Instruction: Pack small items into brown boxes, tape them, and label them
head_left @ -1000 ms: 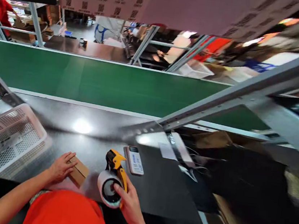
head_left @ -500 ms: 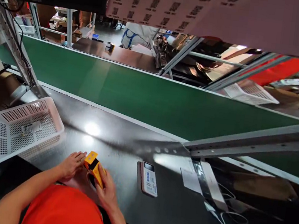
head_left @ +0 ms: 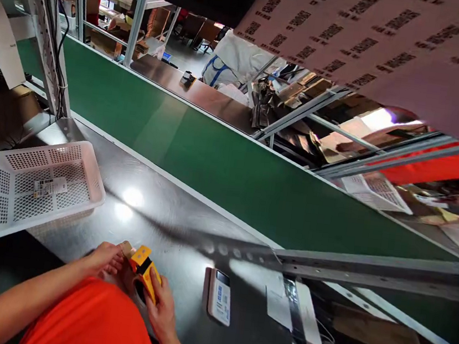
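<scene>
Yellow plastic tape dispenser, rigid and light, sits clasped in the right hand at the steel bench's near edge. It seems best gripped by its handle. The left hand presses a small cardboard box, light and crushable, fingers curled over it.

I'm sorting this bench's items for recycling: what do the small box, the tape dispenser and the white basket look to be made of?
The small box under the left hand looks like brown matte cardboard. The tape dispenser in the right hand appears to be glossy yellow-and-black moulded plastic. The white basket seems rigid plastic, going by its perforated walls.
</scene>
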The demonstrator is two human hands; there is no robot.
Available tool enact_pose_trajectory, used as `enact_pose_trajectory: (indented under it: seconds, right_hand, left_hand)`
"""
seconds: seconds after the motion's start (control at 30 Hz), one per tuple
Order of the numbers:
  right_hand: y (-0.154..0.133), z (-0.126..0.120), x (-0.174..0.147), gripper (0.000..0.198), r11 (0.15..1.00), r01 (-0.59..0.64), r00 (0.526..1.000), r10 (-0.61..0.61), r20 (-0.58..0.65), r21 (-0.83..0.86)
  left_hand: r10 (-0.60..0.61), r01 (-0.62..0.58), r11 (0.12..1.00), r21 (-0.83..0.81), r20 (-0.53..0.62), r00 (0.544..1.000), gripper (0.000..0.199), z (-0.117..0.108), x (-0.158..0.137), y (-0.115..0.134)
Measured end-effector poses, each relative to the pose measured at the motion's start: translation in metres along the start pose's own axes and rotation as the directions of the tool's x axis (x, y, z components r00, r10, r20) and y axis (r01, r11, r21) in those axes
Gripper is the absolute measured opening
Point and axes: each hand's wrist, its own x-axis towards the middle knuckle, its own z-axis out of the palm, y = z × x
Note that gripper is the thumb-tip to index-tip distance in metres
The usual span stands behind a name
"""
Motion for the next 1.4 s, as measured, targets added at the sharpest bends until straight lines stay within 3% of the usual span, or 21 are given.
enact_pose_trajectory:
  seconds: [0.1, 0.27, 0.43, 0.67, 0.9, 1.13, 1.4]
  right_hand:
    - [-0.003, 0.0, -0.004, 0.052, 1.0, 0.023, 0.999, -0.023, 0.046, -0.008]
    - [-0.012, -0.003, -0.007, 0.053, 0.998, 0.036, 0.986, -0.028, 0.161, -0.047]
    - [-0.018, -0.01, -0.004, 0.055, 0.994, -0.032, 0.956, 0.061, 0.285, -0.106]
    - [-0.015, -0.01, -0.012, 0.059, 0.98, -0.118, 0.953, 0.156, 0.26, -0.159]
    - [-0.04, -0.008, 0.018, 0.06, 0.915, -0.042, 0.902, 0.208, 0.379, -0.402]
    - [-0.069, -0.01, 0.036, 0.059, 0.826, -0.05, 0.821, 0.354, 0.448, -0.562]
    - [-0.063, -0.008, 0.032, 0.065, 0.803, -0.006, 0.806, 0.357, 0.472, -0.596]
  left_hand:
    - [-0.08, 0.097, 0.979, -0.178, 0.1, 0.992, 0.077, 0.02, 0.002, 0.008]
    - [-0.181, 0.175, 0.959, -0.225, -0.007, 0.983, 0.056, 0.036, 0.006, 0.005]
    - [-0.137, 0.127, 0.989, -0.07, -0.164, 0.977, 0.029, 0.026, 0.01, 0.007]
    - [0.0, 0.043, 0.985, 0.164, -0.254, 0.967, 0.029, 0.007, 0.019, 0.013]
    - [0.028, 0.036, 0.967, 0.254, -0.243, 0.97, 0.029, -0.003, 0.029, -0.008]
    - [0.091, -0.01, 0.94, 0.342, -0.221, 0.971, 0.034, 0.0, 0.029, -0.024]
    - [0.206, -0.06, 0.762, 0.645, -0.153, 0.966, 0.037, 0.002, 0.023, -0.032]
